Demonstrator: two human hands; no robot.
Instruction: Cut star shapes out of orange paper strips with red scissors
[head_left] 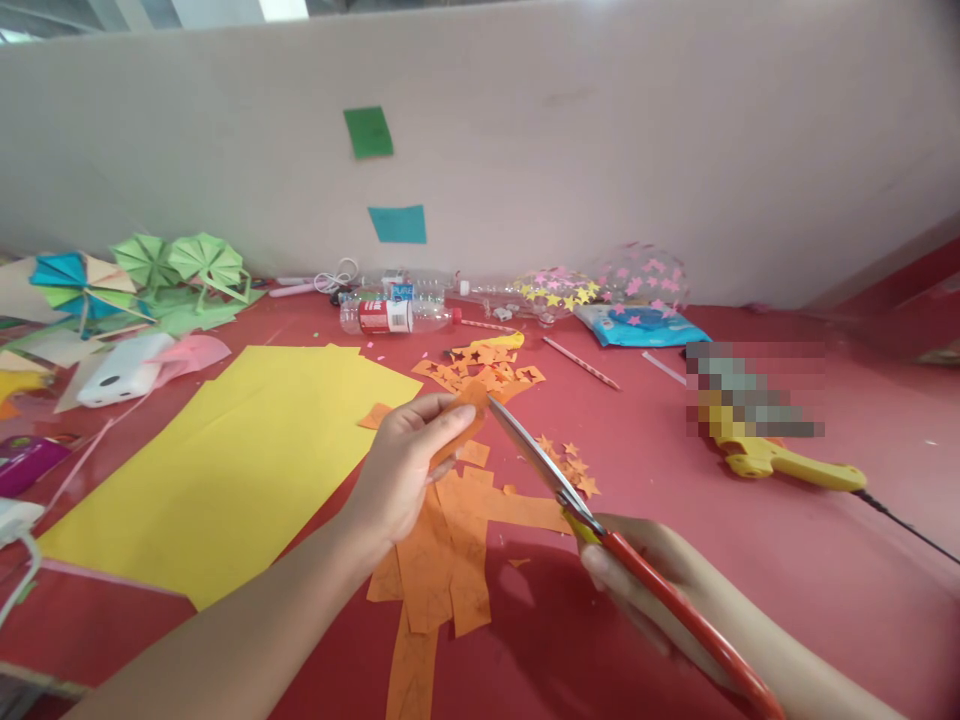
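Red-handled scissors (579, 508), slanting, steel blades foremost, small orange paper piece (473, 394), raised at scissors' tips, contact hard to tell.

A pale wall (525, 160) backs a red tabletop (652, 440).

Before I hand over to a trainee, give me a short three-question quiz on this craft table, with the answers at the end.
1. What is each hand holding?
2. True or false: the yellow paper lies to the left of the loose orange stars.
3. What colour is the cap on the red-labelled plastic bottle? a) green b) red c) black

Key:
1. The left hand holds a piece of orange paper; the right hand holds scissors.
2. True.
3. b
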